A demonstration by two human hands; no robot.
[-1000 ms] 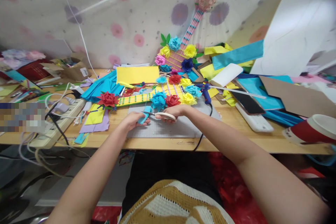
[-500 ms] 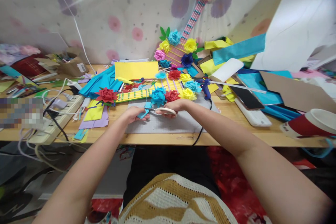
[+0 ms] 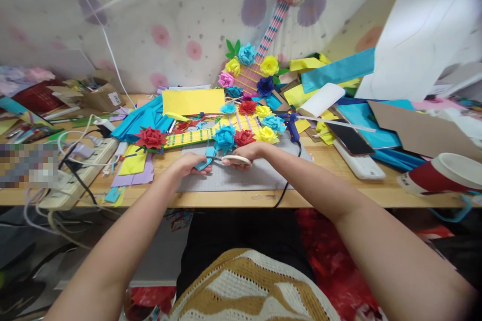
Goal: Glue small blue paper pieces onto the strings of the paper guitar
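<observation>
Item at centre: a small piece of blue paper (image 3: 206, 162), located above the near part of the grey mat (image 3: 226, 181). It lies between the thumb and fingers of the left hand (image 3: 191, 164), projecting past the thumb on the side facing the scissors (image 3: 237, 161). The left fingers are pinched on the paper; those underneath extend toward the right.

The right hand (image 3: 246, 153) has its fingers closed around the pale scissor handles. The blades point left and reach the paper's edge; whether they are parted or together cannot be determined at this size.

Step in hand, as judged: trimming the blue paper. The next move appears to call for a steady left pinch, with fingertips clear of the blade line, and a controlled squeeze on the handles.

Just beyond the hands lies a yellow paper guitar (image 3: 191, 137) bearing paper flowers. A blue glue gun (image 3: 292, 128) rests to its right. Further right are a dark-screened phone (image 3: 352, 138) and a red-and-white cup (image 3: 433, 174).
</observation>
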